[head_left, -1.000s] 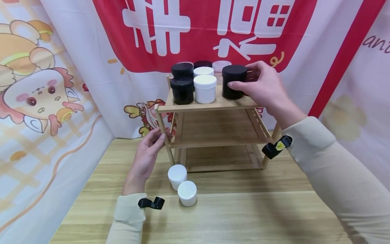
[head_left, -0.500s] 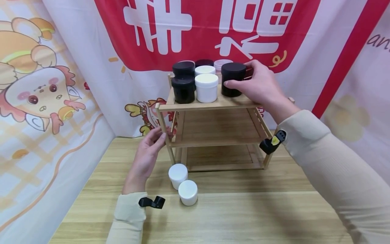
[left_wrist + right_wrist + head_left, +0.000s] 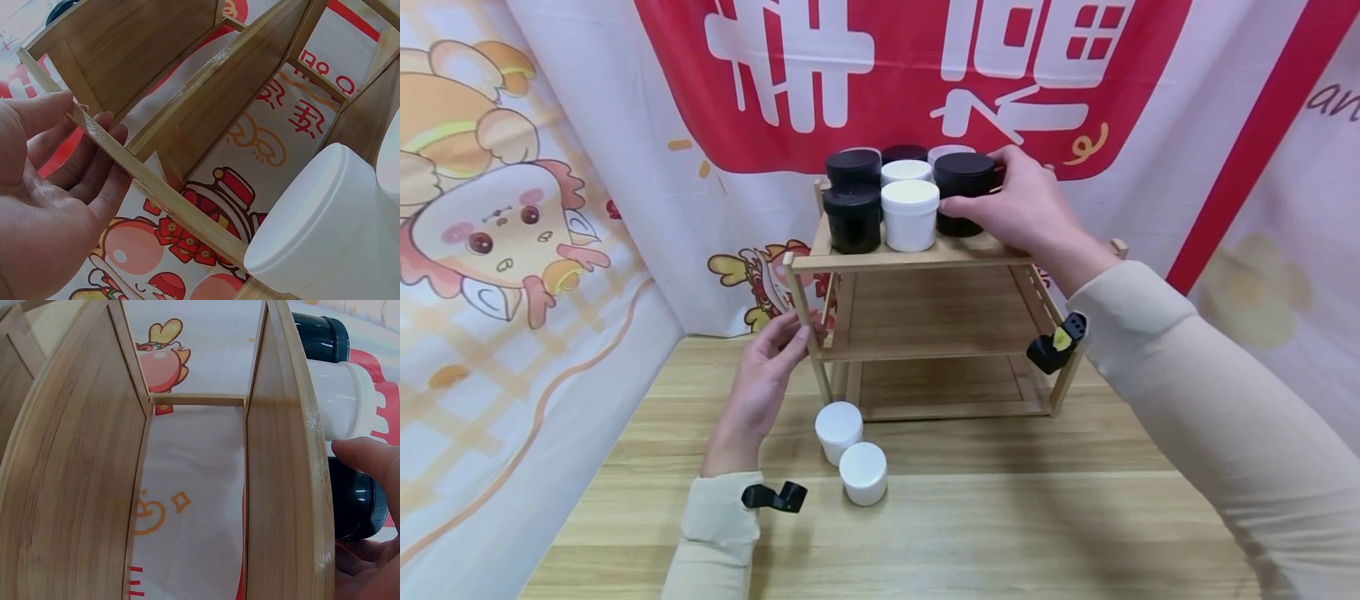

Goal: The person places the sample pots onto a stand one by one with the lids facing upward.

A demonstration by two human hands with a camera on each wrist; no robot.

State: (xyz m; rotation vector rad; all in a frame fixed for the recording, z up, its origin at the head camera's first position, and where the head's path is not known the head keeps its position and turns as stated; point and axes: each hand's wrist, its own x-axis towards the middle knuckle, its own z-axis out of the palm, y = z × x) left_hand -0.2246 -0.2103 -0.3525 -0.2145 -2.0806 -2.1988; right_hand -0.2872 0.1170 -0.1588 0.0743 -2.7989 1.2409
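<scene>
The wooden bench point(image 3: 970, 533) is carrying a three-tier bamboo rack point(image 3: 925, 333), which is serving as the landmark here. Behind the rack, a red-and-white banner point(image 3: 925, 75) is hanging as a backdrop.

The right hand point(image 3: 1026, 212) is reaching over the rack's top tier, at its right side, and its fingers point(image 3: 981, 212) are curling around a black jar point(image 3: 962, 187) that is standing upright on that tier. In the right wrist view, the thumb point(image 3: 369, 456) is pressing against the jar's side.

The left hand point(image 3: 763, 383) is positioned at the rack's front left post point(image 3: 801, 317), level with the middle tier. Its fingers point(image 3: 94, 150) are lying nearly straight and relaxed along the post, touching it without clenching.

On the top tier, left of the held jar, a white jar point(image 3: 910, 215) and a second black jar point(image 3: 852, 218) are standing in the front row, with more jars behind them.

On the bench, just in front of the rack's left corner, two white jars point(image 3: 850, 450) are standing touching each other.
</scene>
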